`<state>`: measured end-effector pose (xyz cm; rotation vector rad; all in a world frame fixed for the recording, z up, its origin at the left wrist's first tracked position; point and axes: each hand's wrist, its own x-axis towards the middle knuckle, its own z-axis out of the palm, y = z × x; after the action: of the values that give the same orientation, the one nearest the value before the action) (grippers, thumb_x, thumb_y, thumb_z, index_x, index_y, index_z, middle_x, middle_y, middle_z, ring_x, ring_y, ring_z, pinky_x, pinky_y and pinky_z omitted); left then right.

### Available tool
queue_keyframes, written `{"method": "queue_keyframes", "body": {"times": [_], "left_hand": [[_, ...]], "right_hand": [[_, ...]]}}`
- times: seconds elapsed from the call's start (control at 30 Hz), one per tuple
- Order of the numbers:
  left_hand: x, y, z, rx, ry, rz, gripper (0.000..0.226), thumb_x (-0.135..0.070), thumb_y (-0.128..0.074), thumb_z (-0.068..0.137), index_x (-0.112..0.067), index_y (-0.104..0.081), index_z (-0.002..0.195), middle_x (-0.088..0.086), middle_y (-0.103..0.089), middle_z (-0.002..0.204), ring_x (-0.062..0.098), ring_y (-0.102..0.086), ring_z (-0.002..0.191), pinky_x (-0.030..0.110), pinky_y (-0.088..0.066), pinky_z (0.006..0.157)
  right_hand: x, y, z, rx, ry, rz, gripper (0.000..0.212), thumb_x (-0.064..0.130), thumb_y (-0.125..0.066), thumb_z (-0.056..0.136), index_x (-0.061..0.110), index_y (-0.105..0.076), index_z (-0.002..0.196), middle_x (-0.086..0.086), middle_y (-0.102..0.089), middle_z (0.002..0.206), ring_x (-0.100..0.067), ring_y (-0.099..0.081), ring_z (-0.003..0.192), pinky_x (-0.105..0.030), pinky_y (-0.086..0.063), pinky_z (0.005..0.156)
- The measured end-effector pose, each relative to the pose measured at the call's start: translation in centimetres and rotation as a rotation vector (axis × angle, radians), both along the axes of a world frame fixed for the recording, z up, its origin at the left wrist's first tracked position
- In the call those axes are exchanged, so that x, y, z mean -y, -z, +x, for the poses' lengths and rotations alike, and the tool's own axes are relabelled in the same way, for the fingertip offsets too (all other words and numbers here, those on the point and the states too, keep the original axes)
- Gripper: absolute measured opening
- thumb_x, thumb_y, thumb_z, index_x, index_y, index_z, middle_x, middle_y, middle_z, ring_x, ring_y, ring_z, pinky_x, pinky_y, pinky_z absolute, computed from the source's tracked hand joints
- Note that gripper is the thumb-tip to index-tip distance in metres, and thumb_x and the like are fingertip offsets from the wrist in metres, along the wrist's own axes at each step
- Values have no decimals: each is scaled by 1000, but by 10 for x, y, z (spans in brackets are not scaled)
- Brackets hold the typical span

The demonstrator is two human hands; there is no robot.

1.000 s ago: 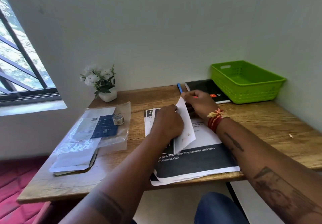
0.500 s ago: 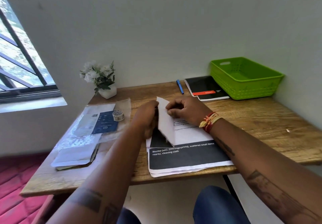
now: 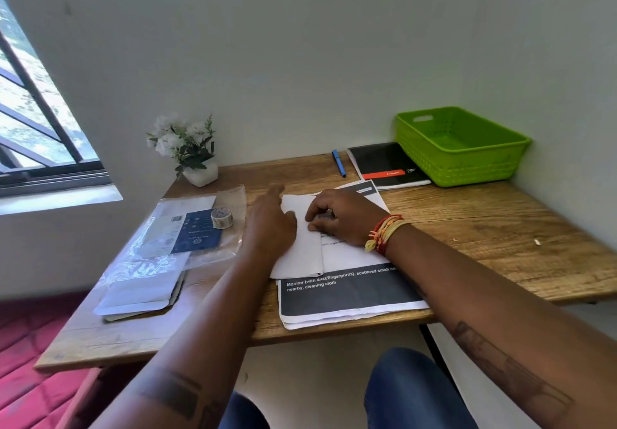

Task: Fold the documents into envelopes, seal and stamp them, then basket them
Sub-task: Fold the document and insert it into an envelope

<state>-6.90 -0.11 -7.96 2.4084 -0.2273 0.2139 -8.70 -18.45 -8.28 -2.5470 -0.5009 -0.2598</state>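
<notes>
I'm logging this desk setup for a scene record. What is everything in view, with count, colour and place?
folded sheet: one, white, on the document stack, under both hands
document stack: several sheets, white with black bands, front centre of the desk
basket: one, green, back right corner
notebook: one, black with a red strip, left of the basket
pen: one, blue, left of the notebook
tape roll: one, pale, on the plastic sleeve
plastic sleeve: one, clear, holding white and blue papers, desk left
envelopes: a few, white, front left
flower pot: one, white, white flowers, back left
desk: one, wooden
left hand: pressing the folded sheet
right hand: fingertips pressing the folded sheet
</notes>
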Motion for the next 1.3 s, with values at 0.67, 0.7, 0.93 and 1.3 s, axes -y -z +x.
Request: {"method": "queue_keyframes", "body": {"times": [0.67, 0.7, 0.93, 1.3], "left_hand": [[1, 4, -8, -26, 231, 414, 61, -19, -44, 97, -37, -40, 156, 0, -30, 168, 31, -25, 154, 52, -20, 125], [1, 4, -8, -26, 232, 416, 62, -19, -45, 97, -37, -40, 157, 0, -30, 168, 31, -25, 154, 52, -20, 125], [2, 2, -12, -33, 222, 429, 66, -15, -45, 97, -36, -37, 158, 0, -28, 169, 30, -24, 154, 49, -19, 125], [2, 0, -13, -40, 219, 427, 69, -13, -44, 95, -35, -37, 159, -1, -27, 169, 31, -24, 154, 48, -19, 125]], "right_hand": [[-13, -15, -4, -149, 256, 15, 35, 42, -77, 85, 20, -55, 99, 4, -56, 83, -14, -51, 74, -26, -34, 58], [-11, -16, -7, -164, 251, 5, 37, 44, -78, 83, 21, -54, 99, 4, -56, 83, -15, -52, 75, -27, -35, 59], [-9, -23, -35, -233, 232, -32, 43, 49, -77, 83, 22, -51, 102, 8, -50, 84, -13, -49, 79, -26, -35, 61], [-15, -38, -62, -400, 213, -205, 68, 66, -77, 72, 27, -45, 117, 3, -52, 112, -17, -53, 100, -31, -41, 79]]}}
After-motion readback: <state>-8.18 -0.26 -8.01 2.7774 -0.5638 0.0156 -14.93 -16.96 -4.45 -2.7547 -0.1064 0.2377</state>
